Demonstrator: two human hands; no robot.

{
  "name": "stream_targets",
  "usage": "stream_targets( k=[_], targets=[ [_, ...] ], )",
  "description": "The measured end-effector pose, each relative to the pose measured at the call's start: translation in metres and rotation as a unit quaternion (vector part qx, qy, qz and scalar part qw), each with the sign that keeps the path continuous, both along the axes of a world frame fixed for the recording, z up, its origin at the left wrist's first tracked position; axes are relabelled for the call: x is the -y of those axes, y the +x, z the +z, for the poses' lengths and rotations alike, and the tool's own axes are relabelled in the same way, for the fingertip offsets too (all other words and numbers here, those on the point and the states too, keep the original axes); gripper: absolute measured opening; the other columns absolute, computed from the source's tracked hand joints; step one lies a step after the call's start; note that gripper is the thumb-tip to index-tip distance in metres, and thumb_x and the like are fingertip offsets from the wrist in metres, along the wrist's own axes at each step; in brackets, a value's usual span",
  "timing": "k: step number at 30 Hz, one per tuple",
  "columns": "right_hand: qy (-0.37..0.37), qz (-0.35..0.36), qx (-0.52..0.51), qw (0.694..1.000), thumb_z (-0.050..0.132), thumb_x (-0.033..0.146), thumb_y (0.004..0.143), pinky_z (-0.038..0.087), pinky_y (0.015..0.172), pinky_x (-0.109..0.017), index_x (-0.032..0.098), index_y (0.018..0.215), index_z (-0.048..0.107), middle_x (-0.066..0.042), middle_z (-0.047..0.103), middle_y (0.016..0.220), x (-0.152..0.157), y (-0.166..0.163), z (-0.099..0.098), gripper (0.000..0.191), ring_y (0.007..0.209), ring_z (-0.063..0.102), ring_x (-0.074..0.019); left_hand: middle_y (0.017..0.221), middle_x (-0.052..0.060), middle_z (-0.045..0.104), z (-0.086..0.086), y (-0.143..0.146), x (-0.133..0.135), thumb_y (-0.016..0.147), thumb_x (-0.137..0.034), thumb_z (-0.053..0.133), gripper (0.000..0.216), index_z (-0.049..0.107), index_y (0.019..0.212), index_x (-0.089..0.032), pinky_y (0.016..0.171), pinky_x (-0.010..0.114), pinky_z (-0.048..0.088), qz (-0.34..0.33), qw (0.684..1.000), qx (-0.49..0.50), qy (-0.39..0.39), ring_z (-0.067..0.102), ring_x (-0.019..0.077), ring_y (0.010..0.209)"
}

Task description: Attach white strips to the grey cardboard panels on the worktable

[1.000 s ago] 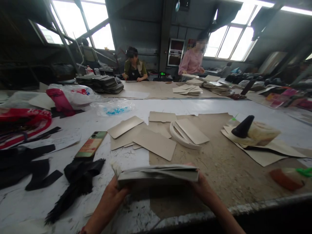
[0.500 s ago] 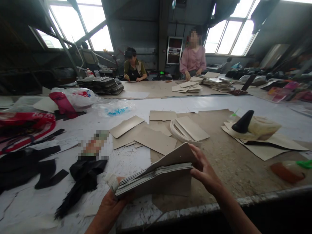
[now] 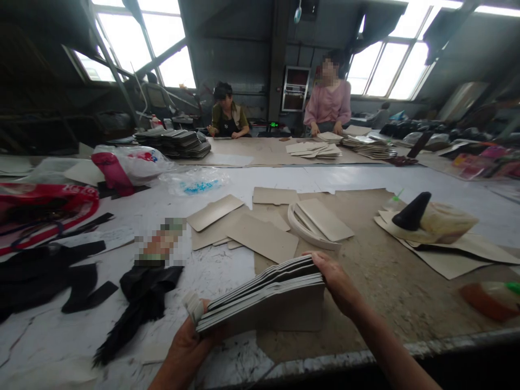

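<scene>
A stack of grey-beige cardboard panels [image 3: 272,303] is held tilted above the near edge of the table. My left hand [image 3: 193,338] grips its left end from below, with white wrapping on a finger. At the right end, my right hand [image 3: 335,276] is closed on the upper corner, thumb and fingers at the panel edges. The upper panels stand slightly fanned apart. Just beyond the stack lie loose cardboard panels [image 3: 264,236] and a curved bundle of pale strips [image 3: 311,230].
Black fabric pieces [image 3: 146,287] lie left, near a red bag [image 3: 81,216]. At right are a black cone [image 3: 412,211], flat sheets [image 3: 434,257] and a bottle of orange liquid [image 3: 487,300]. Two people work across the table beside stacked panels [image 3: 173,142].
The top panel that my right hand held lifted has come down towards the stack, and more panel edges now show fanned. The view has shifted slightly.
</scene>
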State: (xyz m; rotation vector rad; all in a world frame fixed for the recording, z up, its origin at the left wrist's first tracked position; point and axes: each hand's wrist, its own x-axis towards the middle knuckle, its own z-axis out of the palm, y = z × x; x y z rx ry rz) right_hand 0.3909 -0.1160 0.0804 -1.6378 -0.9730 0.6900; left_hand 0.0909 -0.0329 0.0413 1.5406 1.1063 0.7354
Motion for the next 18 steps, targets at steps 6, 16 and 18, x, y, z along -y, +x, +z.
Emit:
stream_targets(
  k=[6,16,18],
  targets=[
    [0.012,0.041,-0.051,0.998,0.036,0.065,0.085,0.042,0.094,-0.038,0.019,0.124,0.046,-0.011,0.059,0.119,0.015,-0.012,-0.027,0.061,0.111,0.054,-0.0252,0.099,0.006,0.07,-0.003,0.003,-0.01,0.067,-0.053,0.066,0.046,0.062,0.097,-0.018,0.094,0.036,0.046,-0.019,0.999,-0.039,-0.023,0.061,0.026,0.1],
    [-0.06,-0.02,0.017,0.998,0.063,0.049,0.075,0.049,0.078,-0.038,0.023,0.113,0.047,-0.005,0.066,0.098,0.0,-0.018,-0.006,0.049,0.089,0.063,-0.026,0.075,0.007,0.072,0.02,0.02,-0.006,0.064,-0.06,0.069,0.057,0.062,0.097,-0.014,0.064,0.035,0.058,0.038,0.967,0.014,-0.251,0.069,0.0261,0.067],
    [-0.088,-0.025,0.04,0.995,0.066,0.043,0.072,0.048,0.081,-0.041,0.019,0.111,0.051,-0.008,0.067,0.098,0.004,-0.011,-0.008,0.048,0.09,0.063,-0.0283,0.069,0.006,0.07,0.015,0.019,-0.004,0.069,-0.057,0.066,0.049,0.064,0.092,-0.014,0.063,0.038,0.057,-0.013,0.974,-0.028,-0.223,0.068,0.0261,0.062]
  ],
)
